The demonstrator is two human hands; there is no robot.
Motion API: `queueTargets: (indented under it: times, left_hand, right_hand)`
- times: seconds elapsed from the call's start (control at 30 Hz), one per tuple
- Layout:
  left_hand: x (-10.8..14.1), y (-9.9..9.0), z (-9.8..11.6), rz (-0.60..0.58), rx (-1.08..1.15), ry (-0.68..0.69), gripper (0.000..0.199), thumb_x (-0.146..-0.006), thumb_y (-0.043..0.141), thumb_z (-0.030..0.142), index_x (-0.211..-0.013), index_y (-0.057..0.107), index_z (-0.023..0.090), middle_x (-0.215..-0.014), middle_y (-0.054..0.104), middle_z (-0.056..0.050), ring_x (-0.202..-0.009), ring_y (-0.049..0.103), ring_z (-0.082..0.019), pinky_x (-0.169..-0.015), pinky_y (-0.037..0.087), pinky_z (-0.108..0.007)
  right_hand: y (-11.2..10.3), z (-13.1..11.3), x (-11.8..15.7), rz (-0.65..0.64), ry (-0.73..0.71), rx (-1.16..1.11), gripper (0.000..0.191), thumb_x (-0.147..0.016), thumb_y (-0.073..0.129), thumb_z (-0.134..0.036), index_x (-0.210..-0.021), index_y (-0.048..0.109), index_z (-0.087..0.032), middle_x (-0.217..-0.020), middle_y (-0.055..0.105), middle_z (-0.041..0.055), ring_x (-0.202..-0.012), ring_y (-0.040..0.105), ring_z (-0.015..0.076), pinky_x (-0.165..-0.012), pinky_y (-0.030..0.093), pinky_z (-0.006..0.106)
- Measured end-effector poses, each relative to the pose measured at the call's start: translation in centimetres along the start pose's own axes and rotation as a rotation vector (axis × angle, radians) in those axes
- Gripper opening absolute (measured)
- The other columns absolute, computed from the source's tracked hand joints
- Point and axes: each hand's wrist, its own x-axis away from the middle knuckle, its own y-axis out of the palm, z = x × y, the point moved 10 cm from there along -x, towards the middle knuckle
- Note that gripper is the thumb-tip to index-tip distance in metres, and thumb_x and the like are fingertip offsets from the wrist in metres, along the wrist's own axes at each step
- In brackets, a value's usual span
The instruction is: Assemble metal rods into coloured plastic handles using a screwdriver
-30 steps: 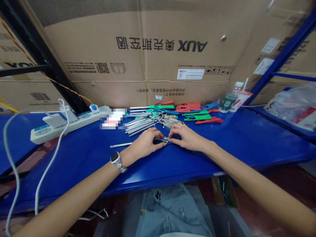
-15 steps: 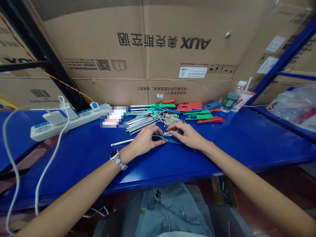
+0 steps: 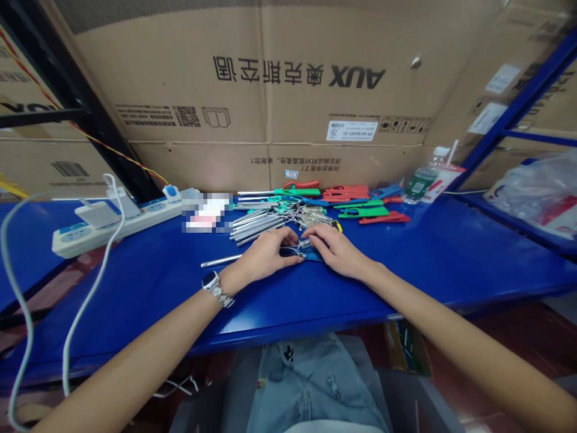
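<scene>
At the middle of the table (image 3: pixel 433 270), bare hands close together but apart: left hand (image 3: pixel 268 255) to the left, right hand (image 3: pixel 340 249) to the right. On the right, thumb and forefinger closed, pinching a small part (image 3: pixel 305 244); remaining fingers curled, partly out of sight. On the left, fingers bent around white wires (image 3: pixel 294 251), with the thumb tip at the near side of a blue handle (image 3: pixel 314 256); impossible to tell under the palm whether firmly gripped or merely steadied. Handle low in the gap between the hands, partly beneath the right one; wires just left of the small part. Out from under the left hand, pointing left, a silver tube (image 3: pixel 220 261) flat on the table. Around the left wrist, a watch (image 3: pixel 210 280).

Just beyond the hands, a heap of tubes (image 3: pixel 255 227), ends mostly to the left, with tangled wiring on its right side. Farther right, red handles (image 3: pixel 345 193) and green handles (image 3: pixel 367 212). At far right, side by side, a bottle (image 3: pixel 419 183) and a cup (image 3: pixel 439 185). At far left, a power strip (image 3: pixel 146 219) with plugs (image 3: pixel 97 213). Behind everything, a large cardboard box (image 3: pixel 270 108).
</scene>
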Motion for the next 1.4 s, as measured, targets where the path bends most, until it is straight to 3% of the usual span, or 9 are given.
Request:
queueTargets:
  times: [0.33,0.77,1.03,1.27,1.4]
  left_hand:
    - [0.6,-0.1,1.2,0.008,-0.114,0.093,0.023,-0.091,0.069,0.038,-0.105,0.069,0.021,-0.104,0.070,-0.006,-0.101,0.065,-0.023,-0.091,0.052,-0.040]
    - [0.8,-0.1,1.6,0.027,-0.192,0.115,0.023,-0.094,0.068,0.037,-0.105,0.073,0.018,-0.102,0.066,-0.008,-0.099,0.062,-0.025,-0.091,0.051,-0.042]
    - [0.8,0.1,1.3,0.022,-0.186,0.112,0.021,-0.094,0.068,0.037,-0.104,0.073,0.019,-0.101,0.065,-0.008,-0.099,0.062,-0.024,-0.091,0.051,-0.040]
    - [0.6,0.2,1.2,0.020,-0.195,0.090,0.021,-0.093,0.068,0.037,-0.105,0.072,0.020,-0.103,0.066,-0.008,-0.101,0.062,-0.025,-0.092,0.051,-0.041]
    - [0.5,0.0,1.0,0.029,-0.211,0.085,0.021,-0.094,0.067,0.035,-0.106,0.070,0.019,-0.103,0.066,-0.008,-0.103,0.062,-0.025,-0.092,0.051,-0.042]
  right_hand:
    - [0.8,0.2,0.7,-0.092,0.103,0.166,0.023,-0.104,0.037,-0.022,-0.106,0.060,-0.023,-0.108,0.068,0.0091,-0.105,0.058,0.0260,-0.094,0.045,0.047]
    - [0.9,-1.3,1.2,-0.122,0.004,0.539,0.029,-0.106,0.038,-0.024,-0.109,0.066,-0.019,-0.098,0.061,0.0112,-0.094,0.052,0.0271,-0.082,0.038,0.041]
    - [0.5,-2.7,1.5,-0.086,-0.107,0.502,0.026,-0.103,0.047,-0.025,-0.115,0.070,-0.020,-0.108,0.066,0.0120,-0.103,0.058,0.0275,-0.090,0.037,0.044]
    - [0.9,-3.1,1.4,-0.134,-0.070,0.502,0.026,-0.102,0.050,-0.026,-0.110,0.074,-0.019,-0.106,0.068,0.0126,-0.102,0.060,0.0282,-0.091,0.039,0.045]
    - [1.4,-3.4,1.5,-0.155,-0.047,0.544,0.031,-0.102,0.050,-0.029,-0.120,0.071,-0.016,-0.107,0.066,0.0153,-0.103,0.059,0.0301,-0.088,0.043,0.046]
